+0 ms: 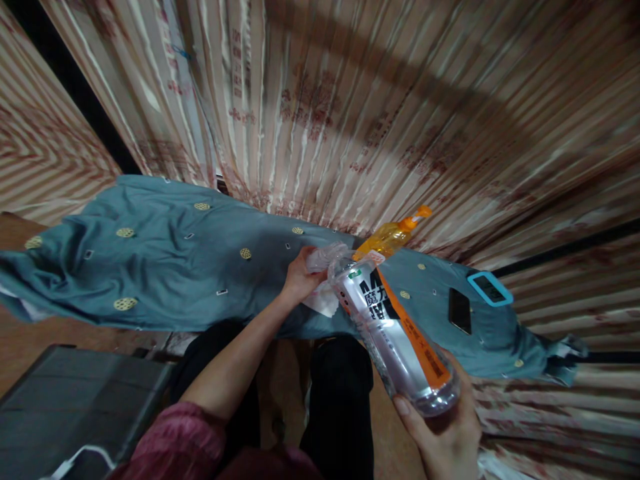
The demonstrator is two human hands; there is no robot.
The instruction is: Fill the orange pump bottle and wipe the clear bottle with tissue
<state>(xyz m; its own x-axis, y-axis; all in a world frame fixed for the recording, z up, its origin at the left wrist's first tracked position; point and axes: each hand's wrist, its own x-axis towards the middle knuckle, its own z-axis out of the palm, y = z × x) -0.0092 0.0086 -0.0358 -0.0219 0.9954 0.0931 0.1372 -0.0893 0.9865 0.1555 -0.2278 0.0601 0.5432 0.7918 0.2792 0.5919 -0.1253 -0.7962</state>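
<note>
Bottles [395, 333] number two, right hand [447, 437] gripping one, left hand [299, 277] grasping clear plastic [325, 258].

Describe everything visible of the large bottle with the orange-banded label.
The bottle is transparent plastic, with a silver label carrying black characters and a broad orange band. It slants, base toward the person and right, top end away and left, overlapping the teal cloth in view. The right hand grips it near the base. A clear plastic piece in the left hand overlaps its top end; contact, mouth and cap cannot be made out, nor any contents.
</note>
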